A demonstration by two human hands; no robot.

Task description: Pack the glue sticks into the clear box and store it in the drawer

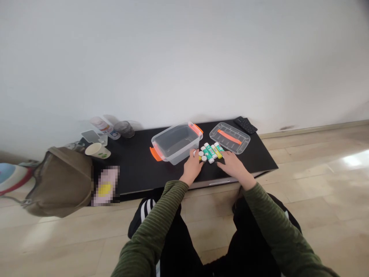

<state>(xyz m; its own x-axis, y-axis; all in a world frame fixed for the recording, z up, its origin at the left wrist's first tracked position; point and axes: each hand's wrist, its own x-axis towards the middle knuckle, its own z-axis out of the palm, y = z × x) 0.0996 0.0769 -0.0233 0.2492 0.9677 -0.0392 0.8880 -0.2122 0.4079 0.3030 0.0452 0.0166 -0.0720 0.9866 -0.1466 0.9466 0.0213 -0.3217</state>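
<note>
Several glue sticks with green or yellow labels and white ends lie side by side on the black cabinet top. My left hand is at their left end, its fingers and thumb apart around the white caps. On the other side, my right hand has its fingers spread, with the tips touching or very near the rightmost sticks. A clear plastic box with orange latches stands uncovered behind my left hand. Its clear lid, with an orange handle, lies beyond my right hand.
A black remote or keypad lies at the back right corner. To the left are a paper cup, a spray can, a dark lidded jar and a brown bag. The wall rises directly behind the cabinet.
</note>
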